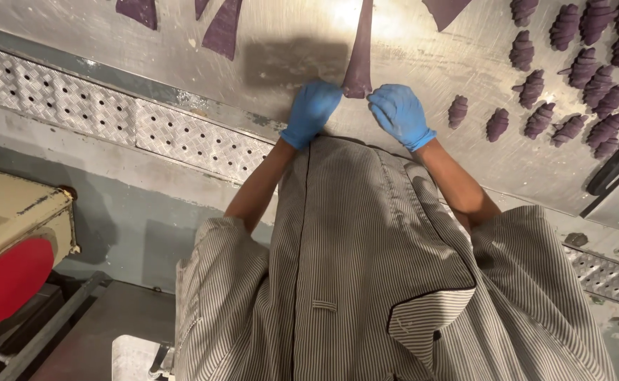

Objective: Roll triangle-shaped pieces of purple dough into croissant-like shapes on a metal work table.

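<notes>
A long, narrow triangle of dark purple dough (358, 56) is laid flat on the metal worktop (422, 63), its wide end nearest the person and its length running away toward the top of the view. Its surface looks matt and smooth, with straight cut edges.

The wide end is met from both sides by two hands in blue gloves. The left hand (311, 111) is placed at the left corner of that end, fingers bent down onto the dough; the right hand (398, 113) is set at the right corner, fingers curled with the tips at the dough's edge. Whether the dough is pinched or only pressed cannot be told.

Further purple triangles (223, 28) are spread on the worktop to the left. To the right, many rolled purple pieces (592, 77), ridged and tapered at the ends, are set out in rows. A striped grey jacket (366, 268) fills the lower part of the view.
</notes>
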